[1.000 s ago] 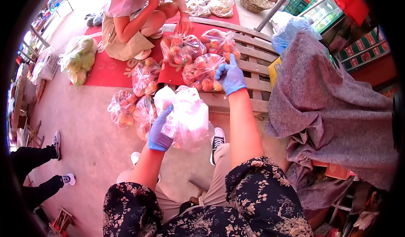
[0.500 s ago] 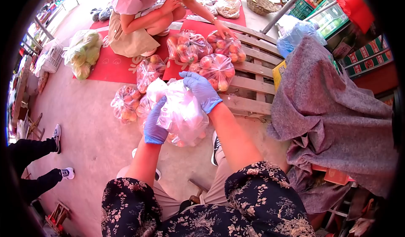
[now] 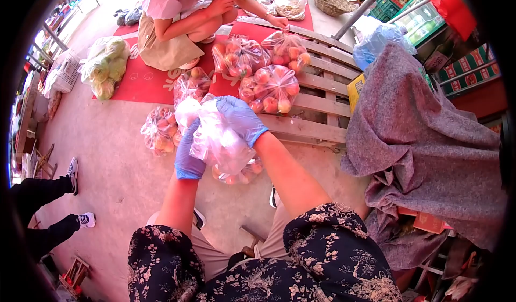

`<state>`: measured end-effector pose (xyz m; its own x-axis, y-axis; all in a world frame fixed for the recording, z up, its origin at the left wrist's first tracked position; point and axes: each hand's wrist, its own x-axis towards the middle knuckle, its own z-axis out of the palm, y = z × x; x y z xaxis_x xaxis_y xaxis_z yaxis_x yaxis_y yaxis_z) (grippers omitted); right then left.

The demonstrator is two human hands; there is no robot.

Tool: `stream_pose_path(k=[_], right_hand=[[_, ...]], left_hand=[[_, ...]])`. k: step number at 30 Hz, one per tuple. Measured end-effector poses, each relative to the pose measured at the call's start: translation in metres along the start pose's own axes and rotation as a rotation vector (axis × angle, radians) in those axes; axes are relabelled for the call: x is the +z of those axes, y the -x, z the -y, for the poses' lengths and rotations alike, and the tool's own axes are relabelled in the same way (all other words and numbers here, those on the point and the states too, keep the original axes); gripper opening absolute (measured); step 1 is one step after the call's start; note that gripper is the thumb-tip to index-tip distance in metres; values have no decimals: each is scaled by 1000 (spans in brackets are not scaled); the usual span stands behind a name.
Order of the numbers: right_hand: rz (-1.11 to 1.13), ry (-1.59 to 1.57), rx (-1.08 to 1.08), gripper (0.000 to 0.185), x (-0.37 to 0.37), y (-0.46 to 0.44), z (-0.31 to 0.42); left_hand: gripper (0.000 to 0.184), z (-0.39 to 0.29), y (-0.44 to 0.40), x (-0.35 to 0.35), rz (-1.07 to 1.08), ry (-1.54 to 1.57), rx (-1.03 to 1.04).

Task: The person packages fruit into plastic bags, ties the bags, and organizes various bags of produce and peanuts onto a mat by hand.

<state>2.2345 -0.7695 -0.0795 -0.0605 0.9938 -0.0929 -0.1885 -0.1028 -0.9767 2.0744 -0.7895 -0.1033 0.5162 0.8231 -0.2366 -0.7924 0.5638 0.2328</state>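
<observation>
Floor (image 3: 123, 162), pinkish concrete, spreads below both hands. Grey blanket (image 3: 414, 135), draped over sth. hidden, stands to the R of the R hand, well apart. Red mat (image 3: 142, 84) lies beyond the L hand, ahead & to its L. Wooden pallet (image 3: 322, 80) is ahead of the R hand & to its R. Crouching person (image 3: 166, 38), pink top & tan bottoms, is on the mat, well beyond the L hand. Big clear bag of green produce (image 3: 105, 68) sits far ahead-L of the L hand. Clear bags of red-yellow fruit (image 3: 271, 90): three grouped ahead of the R hand, one just beyond the L hand, one near its L side, another partly hidden below the R hand. White plastic bundle (image 3: 226, 146), crumpled, contents unclear, is held btwn the hands. L hand (image 3: 189, 151), blue-gloved, is part-curled, gripping its L side; R hand (image 3: 240, 119), also gloved, curves over its upper R, fingertips partly hidden.
</observation>
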Motion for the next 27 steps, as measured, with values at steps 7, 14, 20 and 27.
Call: stream_pose_path(k=[7,14,20,27], right_hand=[[164,-114,-23,46,18,13,34],[178,-75,166,53,12,16,28],[155,-46,142,46,14,18,32],[186,20,179,51,11,16,32]], left_hand=[[32,-3,-3,3,-76,-16,96],[32,-8,-6,-10,-60,-58,38],[30,-9,-4,-6,-29,-27,2],[30,-8,-7,-14,1,6,27]])
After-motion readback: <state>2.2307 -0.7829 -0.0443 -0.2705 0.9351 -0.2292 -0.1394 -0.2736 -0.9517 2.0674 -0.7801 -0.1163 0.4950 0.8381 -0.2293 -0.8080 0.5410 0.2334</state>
